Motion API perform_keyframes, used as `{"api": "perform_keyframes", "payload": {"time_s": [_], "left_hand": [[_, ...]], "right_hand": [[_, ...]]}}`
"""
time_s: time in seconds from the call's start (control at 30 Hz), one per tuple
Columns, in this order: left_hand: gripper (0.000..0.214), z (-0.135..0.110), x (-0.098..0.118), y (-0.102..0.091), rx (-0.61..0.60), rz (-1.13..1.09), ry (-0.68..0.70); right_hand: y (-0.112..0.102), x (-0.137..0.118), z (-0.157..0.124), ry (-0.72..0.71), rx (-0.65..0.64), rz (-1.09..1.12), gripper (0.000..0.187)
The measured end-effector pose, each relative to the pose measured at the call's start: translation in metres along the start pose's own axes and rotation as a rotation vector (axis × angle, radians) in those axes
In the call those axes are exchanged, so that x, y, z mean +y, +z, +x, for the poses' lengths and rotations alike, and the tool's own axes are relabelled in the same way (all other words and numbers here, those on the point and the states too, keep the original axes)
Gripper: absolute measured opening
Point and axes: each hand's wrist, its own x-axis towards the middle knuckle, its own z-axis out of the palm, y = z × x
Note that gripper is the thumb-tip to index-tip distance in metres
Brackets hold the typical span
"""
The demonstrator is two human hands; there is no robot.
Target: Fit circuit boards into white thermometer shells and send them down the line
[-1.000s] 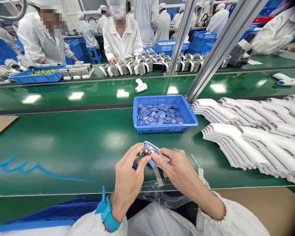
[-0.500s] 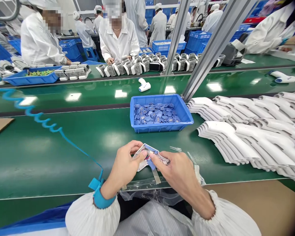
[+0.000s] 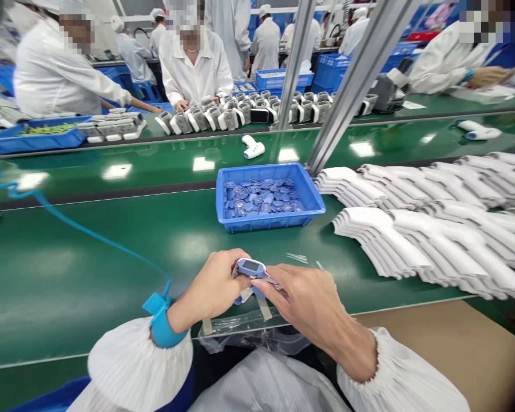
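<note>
Both my hands meet over the near edge of the green bench. My left hand is closed round a small white and blue thermometer part whose blue display face points up. My right hand pinches the same part from the right side. A blue antistatic strap sits on my left wrist, and its coiled cord runs off to the left. A blue tray of several blue display pieces stands just beyond my hands.
Rows of white thermometer shells lie stacked at the right. A finished thermometer rests on the green conveyor belt behind the tray. Two slanted metal posts rise behind it. People in white coats work at the far bench among grey housings.
The part has been turned over in my hands: its open side with wires showed before, now the blue display face is up. My hands have dropped a little toward me.
</note>
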Motion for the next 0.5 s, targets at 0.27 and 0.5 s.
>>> {"api": "perform_keyframes", "payload": {"time_s": [0.27, 0.5], "left_hand": [[0.032, -0.004, 0.002, 0.006, 0.084, -0.447, -0.062], [0.04, -0.002, 0.009, 0.021, -0.004, -0.626, -0.11]], "right_hand": [[-0.067, 0.112, -0.027, 0.435, 0.434, -0.572, 0.049], [-0.065, 0.165, -0.034, 0.44, 0.223, -0.668, 0.052]]}}
